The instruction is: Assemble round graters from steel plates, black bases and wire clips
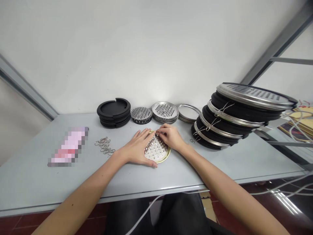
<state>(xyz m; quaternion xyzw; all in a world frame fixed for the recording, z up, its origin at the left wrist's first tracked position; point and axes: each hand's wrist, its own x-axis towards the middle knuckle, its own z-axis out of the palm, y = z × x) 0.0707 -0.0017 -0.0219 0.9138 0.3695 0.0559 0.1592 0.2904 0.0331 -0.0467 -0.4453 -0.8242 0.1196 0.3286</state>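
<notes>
A round metal grater disc with a yellowish rim lies on the table in front of me, its left part covered by my left hand. My left hand rests across that side, fingers stretched out and thumb spread along the near edge. At the far rim, my right hand is closed in a pinch; whatever sits between its fingertips is hidden. Several loose bent wire clips lie to the left of my left hand. Behind the disc are a stack of small grater discs and a stack of wider rimmed grater discs.
Black round holders are stacked at the back left. Plain metal rings or plates stand at the back. A tall leaning stack of black-and-metal grater assemblies with wire clips rises at right. A blurred pink item lies far left.
</notes>
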